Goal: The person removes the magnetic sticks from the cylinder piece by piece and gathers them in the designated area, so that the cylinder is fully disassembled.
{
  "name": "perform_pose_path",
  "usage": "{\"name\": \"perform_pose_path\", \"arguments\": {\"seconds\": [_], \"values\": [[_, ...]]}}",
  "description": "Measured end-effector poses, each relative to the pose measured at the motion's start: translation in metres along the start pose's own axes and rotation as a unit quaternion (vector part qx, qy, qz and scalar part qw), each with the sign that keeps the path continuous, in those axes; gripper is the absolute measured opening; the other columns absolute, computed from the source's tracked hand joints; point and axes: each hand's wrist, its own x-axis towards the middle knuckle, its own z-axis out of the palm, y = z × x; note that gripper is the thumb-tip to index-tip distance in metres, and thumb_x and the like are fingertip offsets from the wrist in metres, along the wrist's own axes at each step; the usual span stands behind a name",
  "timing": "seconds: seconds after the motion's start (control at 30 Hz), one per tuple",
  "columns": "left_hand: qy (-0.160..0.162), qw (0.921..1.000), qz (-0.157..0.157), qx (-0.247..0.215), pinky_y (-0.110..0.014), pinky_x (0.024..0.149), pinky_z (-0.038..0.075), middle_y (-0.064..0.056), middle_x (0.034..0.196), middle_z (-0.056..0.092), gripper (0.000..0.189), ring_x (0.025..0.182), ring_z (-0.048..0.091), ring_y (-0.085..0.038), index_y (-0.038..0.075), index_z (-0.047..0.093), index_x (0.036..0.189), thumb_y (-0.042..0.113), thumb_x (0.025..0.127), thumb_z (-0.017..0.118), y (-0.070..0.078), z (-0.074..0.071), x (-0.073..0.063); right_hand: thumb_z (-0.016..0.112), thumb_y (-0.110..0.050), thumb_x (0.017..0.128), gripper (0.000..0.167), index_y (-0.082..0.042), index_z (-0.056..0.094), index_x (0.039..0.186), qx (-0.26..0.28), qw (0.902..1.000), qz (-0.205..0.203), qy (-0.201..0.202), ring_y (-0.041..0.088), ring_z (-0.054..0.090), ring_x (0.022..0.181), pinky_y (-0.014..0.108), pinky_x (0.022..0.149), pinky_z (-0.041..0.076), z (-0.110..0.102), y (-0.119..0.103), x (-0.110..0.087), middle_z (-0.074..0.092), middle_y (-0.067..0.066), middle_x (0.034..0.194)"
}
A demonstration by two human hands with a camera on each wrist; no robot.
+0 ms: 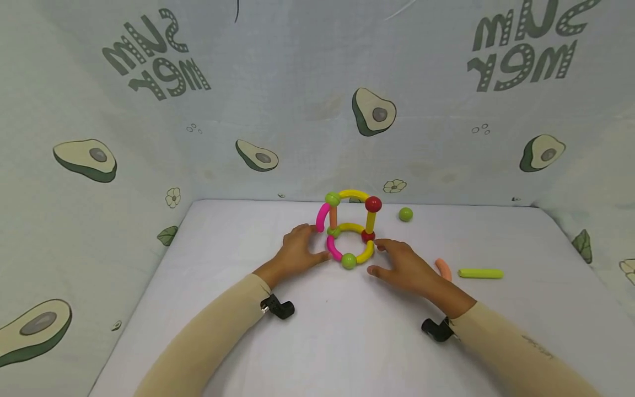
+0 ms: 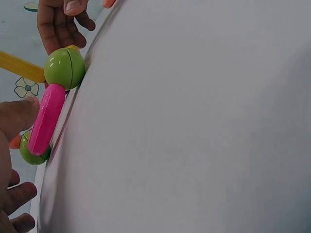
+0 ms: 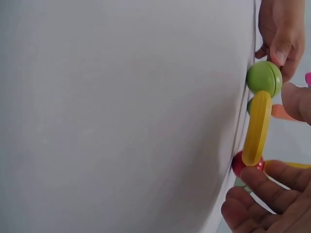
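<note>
A frame of toy rods and balls [image 1: 349, 261] stands on the table, with a lower ring of pink and yellow curved rods. An orange upright [image 1: 333, 217] and a yellow upright [image 1: 370, 222] rise to a green ball [image 1: 332, 198] and a red ball [image 1: 373, 204], bridged by a yellow curved rod [image 1: 353, 194]. From the upper green ball a pink curved rod [image 1: 321, 218] hangs down to the left. My left hand [image 1: 297, 251] is spread at the left side, thumb by the ring's pink rod [image 2: 47, 119]. On the other side, my right hand [image 1: 404, 267] has loose fingers near the lower red ball [image 3: 238, 164].
Behind the right hand lies an orange curved rod [image 1: 444, 269], partly covered, and further right a straight lime rod [image 1: 480, 273]. A loose green ball [image 1: 405, 214] is near the table's back edge. Avocado-printed cloth [image 1: 317, 110] hangs behind the white table [image 1: 317, 342].
</note>
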Motion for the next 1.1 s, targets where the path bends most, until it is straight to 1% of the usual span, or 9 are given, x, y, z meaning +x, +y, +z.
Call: {"name": "perform_pose_path", "arguments": {"seconds": [0.1, 0.23, 0.4, 0.5, 0.6, 0.77, 0.9, 1.1], "values": [[-0.006, 1.0, 0.002, -0.002, -0.056, 0.113, 0.027, -0.012, 0.143, 0.057, 0.072, 0.144, 0.038, -0.031, 0.003, 0.054, 0.14, 0.044, 0.086, 0.08, 0.001, 0.0, 0.004, 0.08, -0.037, 0.089, 0.075, 0.002, 0.05, 0.146, -0.002, 1.0, 0.004, -0.002, 0.043, 0.045, 0.135, 0.06, 0.108, 0.039, 0.003, -0.002, 0.002, 0.055, 0.022, 0.143], [-0.014, 0.9999, -0.001, -0.01, -0.056, 0.112, 0.026, -0.012, 0.144, 0.056, 0.069, 0.145, 0.036, -0.031, 0.004, 0.054, 0.138, 0.043, 0.087, 0.079, 0.003, 0.002, 0.009, 0.081, -0.038, 0.089, 0.078, 0.0, 0.048, 0.148, -0.008, 0.9998, 0.012, -0.01, 0.043, 0.043, 0.137, 0.06, 0.109, 0.039, 0.006, -0.003, 0.004, 0.052, 0.023, 0.146], [-0.022, 0.9996, -0.009, -0.015, -0.057, 0.112, 0.023, -0.011, 0.143, 0.058, 0.071, 0.145, 0.034, -0.032, 0.004, 0.053, 0.143, 0.041, 0.088, 0.078, 0.005, 0.004, 0.011, 0.082, -0.037, 0.087, 0.081, 0.0, 0.046, 0.149, -0.009, 0.9996, 0.022, -0.016, 0.044, 0.043, 0.137, 0.061, 0.108, 0.039, 0.005, -0.005, 0.006, 0.05, 0.024, 0.147], [-0.023, 0.9996, -0.01, -0.015, -0.057, 0.112, 0.022, -0.011, 0.142, 0.058, 0.072, 0.144, 0.034, -0.033, 0.004, 0.052, 0.145, 0.04, 0.088, 0.078, 0.006, 0.005, 0.01, 0.083, -0.038, 0.086, 0.082, 0.0, 0.046, 0.15, -0.009, 0.9994, 0.027, -0.018, 0.044, 0.043, 0.137, 0.06, 0.108, 0.04, 0.005, -0.005, 0.007, 0.049, 0.024, 0.148], [-0.026, 0.9995, -0.009, -0.017, -0.057, 0.112, 0.022, -0.01, 0.141, 0.059, 0.07, 0.144, 0.034, -0.033, 0.004, 0.054, 0.144, 0.04, 0.089, 0.077, 0.007, 0.005, 0.009, 0.084, -0.039, 0.086, 0.085, 0.0, 0.045, 0.15, -0.014, 0.9994, 0.027, -0.019, 0.044, 0.043, 0.138, 0.06, 0.109, 0.039, 0.005, -0.005, 0.008, 0.048, 0.025, 0.148], [-0.027, 0.9996, -0.004, -0.01, -0.056, 0.11, 0.025, -0.01, 0.135, 0.062, 0.065, 0.142, 0.036, -0.033, 0.003, 0.057, 0.14, 0.04, 0.09, 0.076, 0.007, 0.001, 0.006, 0.086, -0.041, 0.084, 0.09, 0.002, 0.044, 0.15, -0.016, 0.9994, 0.024, -0.019, 0.044, 0.042, 0.138, 0.06, 0.109, 0.038, 0.004, -0.005, 0.013, 0.048, 0.026, 0.149], [-0.028, 0.9996, 0.002, -0.004, -0.056, 0.109, 0.026, -0.008, 0.136, 0.061, 0.064, 0.14, 0.038, -0.032, 0.005, 0.057, 0.14, 0.041, 0.09, 0.076, 0.006, 0.001, 0.002, 0.086, -0.042, 0.083, 0.092, 0.003, 0.043, 0.15, -0.013, 0.9995, 0.022, -0.018, 0.044, 0.043, 0.137, 0.06, 0.107, 0.04, 0.003, -0.007, 0.016, 0.047, 0.027, 0.148], [-0.02, 0.9996, 0.019, -0.005, -0.057, 0.107, 0.027, -0.005, 0.133, 0.063, 0.055, 0.138, 0.04, -0.031, 0.01, 0.062, 0.134, 0.039, 0.09, 0.076, 0.003, 0.003, -0.002, 0.087, -0.039, 0.082, 0.093, 0.004, 0.041, 0.15, -0.014, 0.9995, 0.021, -0.018, 0.045, 0.043, 0.135, 0.059, 0.105, 0.043, 0.001, -0.008, 0.02, 0.047, 0.028, 0.146]]}}
